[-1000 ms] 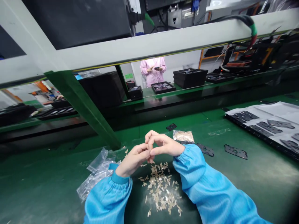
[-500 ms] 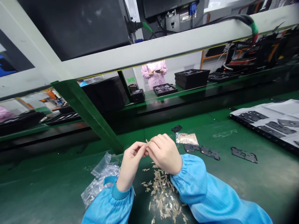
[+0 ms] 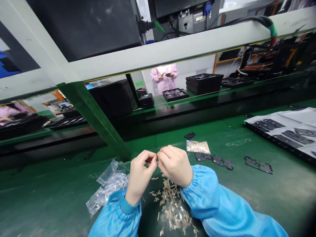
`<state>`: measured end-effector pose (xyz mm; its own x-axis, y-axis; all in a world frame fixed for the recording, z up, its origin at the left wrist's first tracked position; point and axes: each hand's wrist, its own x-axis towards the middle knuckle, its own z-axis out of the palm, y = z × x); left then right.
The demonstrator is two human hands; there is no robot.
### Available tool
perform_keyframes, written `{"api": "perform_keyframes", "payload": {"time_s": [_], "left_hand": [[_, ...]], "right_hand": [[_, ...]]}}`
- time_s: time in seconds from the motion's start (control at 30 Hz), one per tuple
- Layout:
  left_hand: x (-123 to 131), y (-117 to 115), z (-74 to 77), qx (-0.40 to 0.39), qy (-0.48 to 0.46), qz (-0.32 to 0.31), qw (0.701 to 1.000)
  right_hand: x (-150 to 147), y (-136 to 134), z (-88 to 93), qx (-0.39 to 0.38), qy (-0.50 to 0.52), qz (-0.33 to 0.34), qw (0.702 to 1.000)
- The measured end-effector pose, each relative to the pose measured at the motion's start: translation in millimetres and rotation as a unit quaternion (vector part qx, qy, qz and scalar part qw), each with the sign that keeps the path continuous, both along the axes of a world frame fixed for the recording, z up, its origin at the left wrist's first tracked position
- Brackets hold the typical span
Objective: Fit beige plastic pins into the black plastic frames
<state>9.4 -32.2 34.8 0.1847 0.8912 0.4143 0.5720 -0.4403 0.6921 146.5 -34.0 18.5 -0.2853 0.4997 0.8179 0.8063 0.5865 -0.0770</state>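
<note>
Both of my hands meet above the table, fingertips almost touching. With thumb and forefinger pinched together, my left hand point(image 3: 142, 172) points toward the right one. My right hand point(image 3: 175, 166) has its fingers curled closed; whatever the two pinches hold is too small and covered to make out. Below them lies a loose heap of small flat beige pieces point(image 3: 172, 215), some strip-shaped. A clear bag of similar beige pieces point(image 3: 197, 146) rests beyond my right hand, by several thin black plates point(image 3: 222, 162). Crumpled clear plastic bags point(image 3: 108, 187) lie left of my left hand.
On the right, a black tray point(image 3: 278, 138) with a white liner holds more black plates. A green post point(image 3: 96, 120) rises at left, under a white beam point(image 3: 172, 49). Beyond it stand black boxes point(image 3: 204, 84) and a person in pink point(image 3: 165, 79) holding something dark.
A thin beige strip stuck up between my fingertips before; now it hardly shows. My hands have shifted slightly, with the left thumb and forefinger forming a rounder pinch. The view has moved a little.
</note>
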Motion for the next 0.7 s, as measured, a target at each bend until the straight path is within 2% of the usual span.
{"api": "perform_keyframes", "payload": {"time_s": [0.37,0.7], "left_hand": [[0.3,-2.1,-1.1,-0.002,0.019,0.006,1.0],[1.0,-0.7,0.1,-0.008,0.009,0.004,1.0]], "right_hand": [[-0.7,1.8,-1.9,-0.004,-0.005,-0.008,1.0],[0.2,3.2,-4.2,-0.018,-0.007,0.012,1.0]]}}
